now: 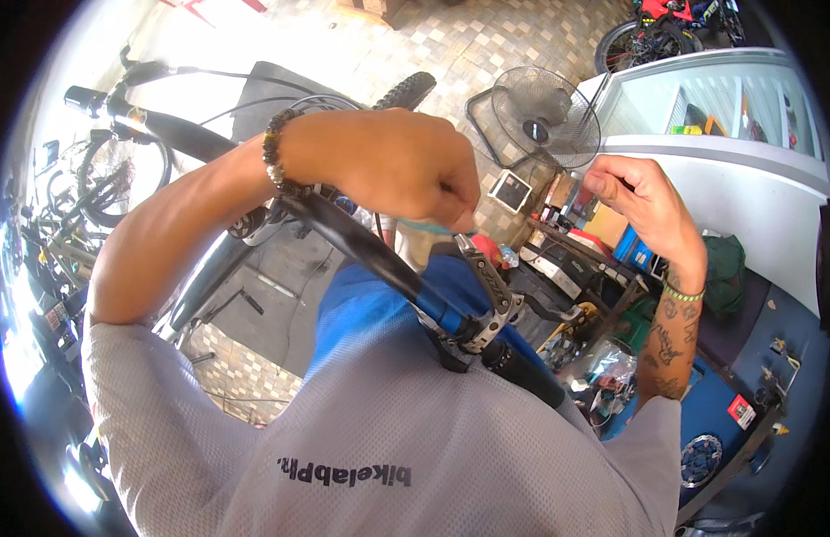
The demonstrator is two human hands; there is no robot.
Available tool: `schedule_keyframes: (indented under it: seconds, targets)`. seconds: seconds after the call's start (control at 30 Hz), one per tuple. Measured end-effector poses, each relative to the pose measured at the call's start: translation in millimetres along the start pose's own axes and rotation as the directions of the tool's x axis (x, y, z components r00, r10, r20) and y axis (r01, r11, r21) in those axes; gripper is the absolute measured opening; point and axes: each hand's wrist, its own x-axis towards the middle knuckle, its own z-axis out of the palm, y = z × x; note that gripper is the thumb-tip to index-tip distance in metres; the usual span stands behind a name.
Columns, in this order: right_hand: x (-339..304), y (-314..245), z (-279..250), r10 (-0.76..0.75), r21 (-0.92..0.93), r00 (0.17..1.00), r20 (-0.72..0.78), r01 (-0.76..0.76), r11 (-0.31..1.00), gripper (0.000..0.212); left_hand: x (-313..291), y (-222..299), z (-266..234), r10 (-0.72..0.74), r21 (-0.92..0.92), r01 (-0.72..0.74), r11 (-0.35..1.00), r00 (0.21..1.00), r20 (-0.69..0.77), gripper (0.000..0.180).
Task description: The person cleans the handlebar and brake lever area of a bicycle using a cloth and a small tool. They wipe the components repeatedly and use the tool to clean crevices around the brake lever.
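Note:
A bicycle's black handlebar (pixel 348 242) runs slantwise in front of my body. On its near side sit a silver brake lever body (pixel 488 277), a dark lever blade (pixel 553 311) and a black grip (pixel 522 371). My left hand (pixel 379 166), with a beaded bracelet at the wrist, is raised above the bar, its fingers curled closed. Whatever it may hold is hidden; a thin teal strip (pixel 424 227) shows just under it. To the right, my right hand (pixel 646 204) is lifted over the bench side, thumb and fingers bent together. I cannot make out anything between them.
A black floor fan (pixel 547 116) stands ahead on the tiles. Cluttered tools and boxes (pixel 558 264) lie at the right, beside a blue bench (pixel 674 430) bearing a brake rotor (pixel 701 459). Bikes stand at the far left (pixel 106 183) and upper right (pixel 652 40).

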Motion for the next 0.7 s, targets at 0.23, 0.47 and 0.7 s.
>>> schedule_keyframes:
  seconds: [0.23,0.47,0.7]
  targets:
    - [12.1,-7.6,92.2,-0.140,0.347,0.780,-0.610,0.422,0.838,0.056,31.9,20.9,-22.2,0.316,-0.055,-0.374,0.926,0.845,-0.432,0.027]
    - [-45.4,24.4,95.1,0.169,0.468,0.691,-0.703,0.271,0.841,0.034,-58.6,-31.1,-89.7,0.223,0.420,-0.028,0.907,0.878,-0.424,0.031]
    - [-132.7,100.8,160.2,0.640,0.751,0.440,-0.630,0.133,0.647,0.037,-136.9,-57.7,-55.2,-0.389,0.217,0.504,0.836,0.823,-0.413,0.017]
